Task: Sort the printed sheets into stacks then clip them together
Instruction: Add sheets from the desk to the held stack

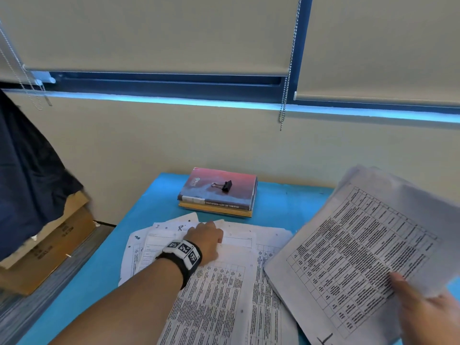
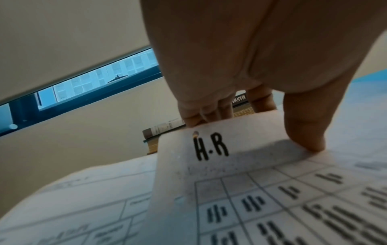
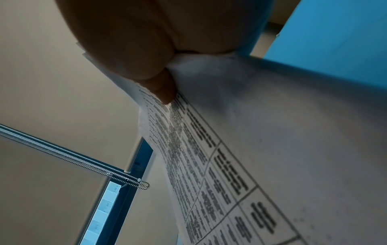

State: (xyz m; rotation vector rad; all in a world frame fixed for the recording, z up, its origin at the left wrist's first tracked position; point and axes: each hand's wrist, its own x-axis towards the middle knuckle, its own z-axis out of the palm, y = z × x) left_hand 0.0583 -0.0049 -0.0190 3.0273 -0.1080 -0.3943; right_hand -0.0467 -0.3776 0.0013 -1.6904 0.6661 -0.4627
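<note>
Sheets (image 1: 199, 282) lie loose mid-table, so we pinch only the top "H-R" page (image 2: 211, 149) with our left hand (image 1: 207, 241), our right hand (image 1: 428, 312) clamping the gathered stack (image 1: 361, 247).

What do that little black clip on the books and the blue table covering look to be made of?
The binder clip looks like black-painted metal with shiny wire handles. The table covering seems to be matte blue paper or thin plastic sheet; faint wrinkles near the books suggest so, though I can't be sure.
</note>
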